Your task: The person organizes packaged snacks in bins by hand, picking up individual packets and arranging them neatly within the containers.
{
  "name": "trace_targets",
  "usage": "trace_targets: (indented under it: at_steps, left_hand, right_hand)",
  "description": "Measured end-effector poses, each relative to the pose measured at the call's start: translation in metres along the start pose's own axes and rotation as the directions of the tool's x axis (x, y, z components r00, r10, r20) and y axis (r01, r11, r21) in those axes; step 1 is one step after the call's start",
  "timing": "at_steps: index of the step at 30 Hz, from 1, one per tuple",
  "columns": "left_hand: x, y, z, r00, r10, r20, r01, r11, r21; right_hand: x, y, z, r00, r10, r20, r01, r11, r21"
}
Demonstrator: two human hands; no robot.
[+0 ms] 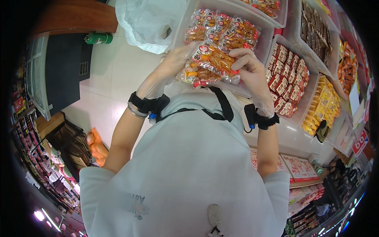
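Observation:
Both of my hands wear thin clear plastic gloves. A clear snack packet (213,57) with brown food inside and red printing is held up between them. My left hand (174,63) grips its left end, with the fingertips partly hidden behind the film. My right hand (250,63) pinches its right edge between thumb and fingers. Under and beyond it, a translucent plastic bin (269,32) holds rows of similar packets (223,26). More of these packets (200,74) lie just below the held one, near the bin's front.
A white plastic bag (145,25) stands left of the bin. To the right are a bin of red-and-white packets (285,77), yellow packets (321,103) and a bin of dark sticks (315,34). On the floor side are a green cylinder (99,38) and an orange bag (97,146).

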State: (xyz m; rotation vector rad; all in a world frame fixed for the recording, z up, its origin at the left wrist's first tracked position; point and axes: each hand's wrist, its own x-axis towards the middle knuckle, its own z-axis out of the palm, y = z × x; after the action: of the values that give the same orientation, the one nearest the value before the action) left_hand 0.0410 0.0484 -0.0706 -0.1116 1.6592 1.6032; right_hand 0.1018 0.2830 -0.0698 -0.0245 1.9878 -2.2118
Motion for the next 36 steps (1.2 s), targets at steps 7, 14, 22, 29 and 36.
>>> trace_targets:
  at_steps: [7,14,22,29,36]
  left_hand:
    - [0.006,0.001,0.002,0.991,-0.125,-0.056,0.122,0.991,-0.049]
    - [0.012,-0.002,0.008,0.994,0.097,-0.048,-0.081,0.961,0.265]
    - [0.015,-0.011,0.012,0.976,0.216,-0.035,-0.184,0.899,0.397]
    - [0.004,0.001,0.01,0.997,0.059,0.052,-0.072,0.947,0.312]
    - [0.006,-0.001,-0.004,0.99,0.017,-0.139,0.026,0.953,0.302]
  right_hand:
    - [0.003,0.003,-0.003,0.998,-0.043,0.036,0.047,0.992,-0.115]
    - [0.008,-0.019,0.004,0.967,-0.246,0.071,0.237,0.759,-0.607]
    - [0.003,0.006,0.022,0.947,-0.175,0.27,0.319,0.405,-0.857]
    - [0.013,0.011,0.009,0.954,-0.09,0.287,0.297,0.436,-0.85]
    - [0.052,0.042,-0.053,0.984,-0.071,0.163,0.171,0.125,-0.977]
